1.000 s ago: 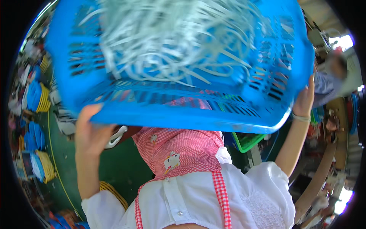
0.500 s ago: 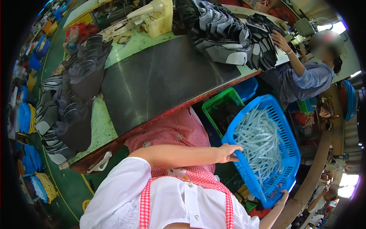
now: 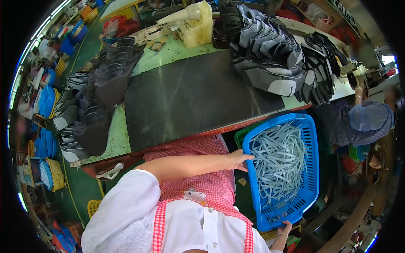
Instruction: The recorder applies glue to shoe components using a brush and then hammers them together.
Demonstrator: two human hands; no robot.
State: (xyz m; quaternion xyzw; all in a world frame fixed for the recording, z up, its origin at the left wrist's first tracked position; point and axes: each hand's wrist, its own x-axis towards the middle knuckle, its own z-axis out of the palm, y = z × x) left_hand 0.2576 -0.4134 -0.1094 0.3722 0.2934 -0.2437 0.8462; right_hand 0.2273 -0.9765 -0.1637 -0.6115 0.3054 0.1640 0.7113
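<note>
A blue plastic basket [image 3: 312, 177] with slotted walls hangs at my right side, in front of the workbench. Inside lies a tangled heap of thin pale strips [image 3: 278, 156]. My left hand [image 3: 240, 160] grips its left rim, thumb on top and fingers curled round the edge. At the near end, my right hand [image 3: 285, 228] holds the rim; part of its fingers is hidden under the basket. The heap covers the far and middle part of the basket, and the slotted bottom shows at the near end.
A dark mat [image 3: 185, 92] covers much of the green bench [image 3: 116, 135]. Stacked dark and grey cut pieces [image 3: 270, 55] lie at its right, more pieces [image 3: 97, 97] at its left. A green basket [image 3: 240, 137] is mostly hidden behind the blue one. A co-worker [image 3: 367, 118] sits at the far right.
The blue basket has swung to a straighter angle and now covers most of the green basket. Both my hands keep their hold. The co-worker's hand has left the stacked pieces.
</note>
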